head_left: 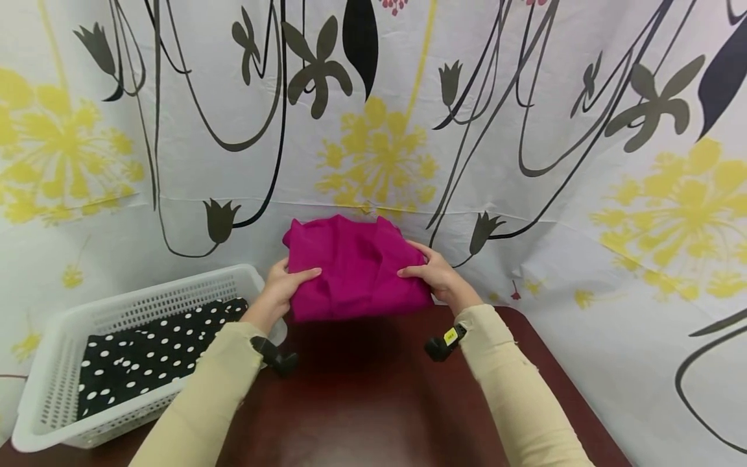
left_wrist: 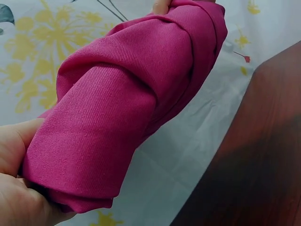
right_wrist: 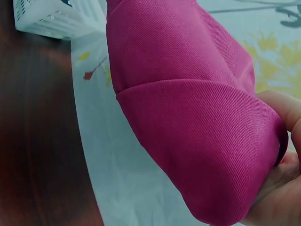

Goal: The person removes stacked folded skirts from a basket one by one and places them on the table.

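Observation:
A folded magenta cloth (head_left: 356, 272) is held up above the far part of the table, between both hands. At its left end my left hand (head_left: 282, 288) grips it, thumb on the near face and the other fingers behind. My right hand (head_left: 438, 275) grips the right end the same way. In the left wrist view the folded cloth (left_wrist: 108, 108) shows thick, rolled layers with loose creases. The right wrist view shows the cloth (right_wrist: 188, 103) with a fold edge across it and the right thumb and fingers (right_wrist: 277, 197) around its end.
A white plastic basket (head_left: 140, 295) stands at the left of the dark red-brown table (head_left: 350, 402). Inside it lies a black cloth with white dots (head_left: 152, 350). A white sheet with a flower print (head_left: 525, 194) hangs behind and beside the table.

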Tool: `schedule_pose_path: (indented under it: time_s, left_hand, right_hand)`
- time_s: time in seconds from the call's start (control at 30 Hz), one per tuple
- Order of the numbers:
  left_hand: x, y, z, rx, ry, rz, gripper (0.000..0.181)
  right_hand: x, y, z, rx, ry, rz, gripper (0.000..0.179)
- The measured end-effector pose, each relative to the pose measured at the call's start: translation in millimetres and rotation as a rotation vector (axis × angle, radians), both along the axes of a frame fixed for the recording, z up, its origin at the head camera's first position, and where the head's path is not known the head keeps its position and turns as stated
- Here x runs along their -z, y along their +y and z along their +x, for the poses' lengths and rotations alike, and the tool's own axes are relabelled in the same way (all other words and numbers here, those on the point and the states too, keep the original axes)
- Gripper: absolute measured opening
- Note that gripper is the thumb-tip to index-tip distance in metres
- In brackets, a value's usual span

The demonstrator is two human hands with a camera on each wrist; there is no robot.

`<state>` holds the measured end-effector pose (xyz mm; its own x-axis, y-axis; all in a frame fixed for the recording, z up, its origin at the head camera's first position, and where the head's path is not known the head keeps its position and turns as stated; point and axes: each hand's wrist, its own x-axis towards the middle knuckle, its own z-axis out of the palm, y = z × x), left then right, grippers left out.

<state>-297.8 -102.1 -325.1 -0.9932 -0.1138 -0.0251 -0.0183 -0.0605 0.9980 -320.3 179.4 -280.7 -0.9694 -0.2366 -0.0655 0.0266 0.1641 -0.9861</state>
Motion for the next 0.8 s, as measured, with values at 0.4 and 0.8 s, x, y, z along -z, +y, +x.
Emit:
schedule_pose_path:
  time_s: [0.4,0.8]
  left_hand:
    - [24.7,25.8,-13.4,0.006,-0.061,0.041,0.062]
    - [61.5,38.7,-23.6,-0.042,-0.122,0.072,0.069]
  right_hand:
    - [31.7,23.0,-9.3,0.088,-0.06,0.023,0.08]
    - [76.2,28.0,-20.6,0.136,-0.103,-0.005,0.08]
